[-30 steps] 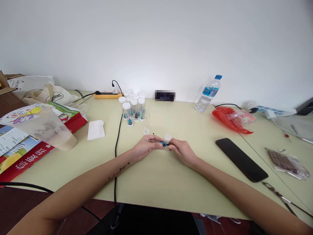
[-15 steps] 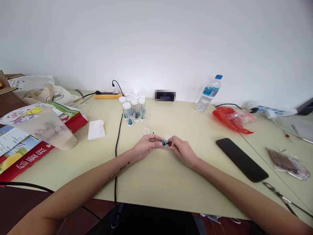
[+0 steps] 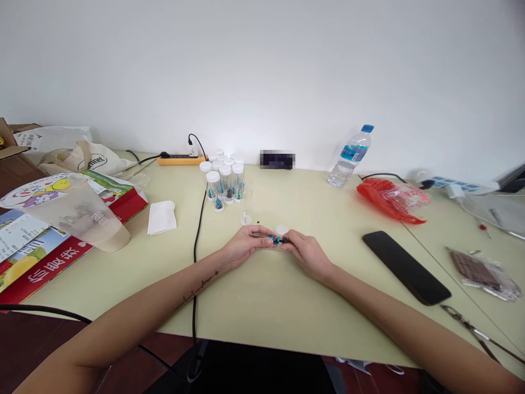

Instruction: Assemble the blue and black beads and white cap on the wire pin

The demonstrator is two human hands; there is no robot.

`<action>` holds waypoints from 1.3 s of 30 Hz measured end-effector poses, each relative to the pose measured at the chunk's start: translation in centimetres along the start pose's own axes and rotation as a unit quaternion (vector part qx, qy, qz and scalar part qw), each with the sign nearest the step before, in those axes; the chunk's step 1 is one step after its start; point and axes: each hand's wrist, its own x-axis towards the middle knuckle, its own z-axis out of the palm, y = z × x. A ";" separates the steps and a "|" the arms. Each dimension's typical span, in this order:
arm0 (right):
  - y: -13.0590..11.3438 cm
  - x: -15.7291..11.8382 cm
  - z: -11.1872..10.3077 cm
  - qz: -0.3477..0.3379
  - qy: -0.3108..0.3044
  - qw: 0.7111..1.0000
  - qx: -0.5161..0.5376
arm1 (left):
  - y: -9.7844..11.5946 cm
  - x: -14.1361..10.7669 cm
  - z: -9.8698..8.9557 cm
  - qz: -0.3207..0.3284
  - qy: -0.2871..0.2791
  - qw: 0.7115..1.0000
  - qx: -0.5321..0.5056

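Observation:
Over the middle of the table, my left hand point(image 3: 245, 244) pinches a small blue-and-black piece point(image 3: 277, 240) that looks like beads in a row. Thin pale strands run back from it across the left fingers. My right hand point(image 3: 308, 253) is closed on the dark right end of the same piece, its fingertips partly hiding that end. Just beyond the hands lie a round clear lid or dish point(image 3: 246, 220), a tiny dark bead point(image 3: 258, 222) and a whitish disc point(image 3: 281, 229). Further back stand several clear tubes point(image 3: 219, 197) with white caps and small blue and dark pieces inside.
A black phone point(image 3: 406, 267) and pliers point(image 3: 467, 325) lie right, near a red plastic bag point(image 3: 389, 201) and a water bottle point(image 3: 350, 158). Left are a plastic drink cup point(image 3: 94, 219), white paper point(image 3: 161, 218) and a black cable point(image 3: 199, 235) crossing the table. A power strip point(image 3: 180, 159) sits behind.
The fingers of my right hand have shifted slightly around the dark end of the piece, covering more of it. My left hand keeps its place.

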 end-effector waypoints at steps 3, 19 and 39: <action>-0.1 0.0 0.0 0.011 0.024 1.000 0.010 | 0.0 0.0 -0.1 0.000 -0.001 1.000 -0.004; -0.1 0.0 0.0 0.023 0.015 0.999 0.020 | 0.0 0.0 -0.1 0.002 0.007 1.000 -0.002; 0.2 -0.1 0.2 0.031 0.006 0.999 0.017 | -0.1 0.0 0.1 0.001 0.006 1.000 -0.005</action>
